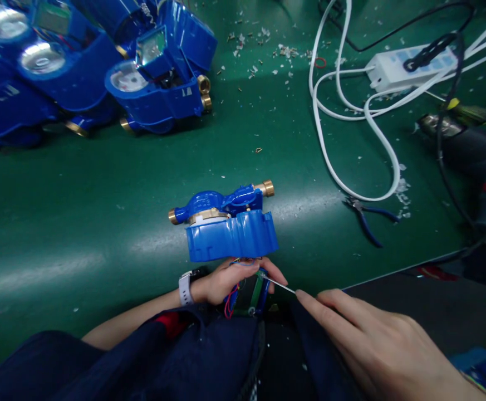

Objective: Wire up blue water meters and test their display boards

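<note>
A blue water meter (230,225) with brass ends lies on its side at the near edge of the green table (101,223). My left hand (230,278), with a white watch on the wrist, grips a green circuit board (249,295) with red and blue wires that hangs from the meter's underside. My right hand (376,340) pinches a thin metal probe (280,285) whose tip touches the board by my left fingers.
Several more blue meters (155,72) are piled at the far left. White cables (351,111) and a power strip (410,67) lie at the far right. Blue-handled pliers (368,217), a dark heat gun (472,150) and scattered scraps (263,44) sit on the table.
</note>
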A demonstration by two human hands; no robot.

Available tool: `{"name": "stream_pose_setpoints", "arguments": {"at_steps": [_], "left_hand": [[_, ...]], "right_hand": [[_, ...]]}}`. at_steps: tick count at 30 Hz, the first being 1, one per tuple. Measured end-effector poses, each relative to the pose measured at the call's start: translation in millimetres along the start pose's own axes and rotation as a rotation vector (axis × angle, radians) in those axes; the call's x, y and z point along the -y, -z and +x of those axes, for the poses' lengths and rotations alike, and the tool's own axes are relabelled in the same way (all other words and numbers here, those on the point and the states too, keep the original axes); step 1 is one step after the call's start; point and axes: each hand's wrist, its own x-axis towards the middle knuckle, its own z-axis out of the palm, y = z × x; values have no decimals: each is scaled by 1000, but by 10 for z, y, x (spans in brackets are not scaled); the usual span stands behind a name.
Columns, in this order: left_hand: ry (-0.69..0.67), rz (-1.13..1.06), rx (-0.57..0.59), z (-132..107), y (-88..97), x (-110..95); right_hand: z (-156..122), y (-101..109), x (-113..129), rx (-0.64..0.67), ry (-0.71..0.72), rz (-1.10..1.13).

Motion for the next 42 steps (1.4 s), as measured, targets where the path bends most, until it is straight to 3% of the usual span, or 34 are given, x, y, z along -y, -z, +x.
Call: {"name": "stream_pose_setpoints", "arguments": {"at_steps": [4, 8, 13, 17, 22, 26, 29, 32, 37, 42], "left_hand": [[-62, -70, -19, 32, -15, 22], [-70, -186, -48, 59, -67, 43], [-61, -309, -21, 78, -141, 31], [-152, -244, -2, 89, -152, 34], [-143, -206, 33, 85, -131, 48], [-114, -209, 49, 77, -122, 46], [-108, -217, 58, 66, -117, 32], [-98, -211, 53, 42, -113, -3], [-44, -202, -6, 3, -114, -52], [-8, -167, -4, 4, -102, -56]], "right_hand": [[-144, -237, 24, -21, -157, 235], [-191, -414, 88, -136, -236, 405], [-165, -489, 160, -261, -316, 541], [-199, -523, 187, -314, -393, 693], [-304, -721, 202, -404, -683, 1250], [-341, -775, 196, -449, -728, 1475], [-343, -650, 168, -290, -692, 1437], [-352, -446, 118, -171, -644, 1177], [-357, -158, 15, -107, -387, 597], [-264, 0, -63, -53, -169, 372]]}}
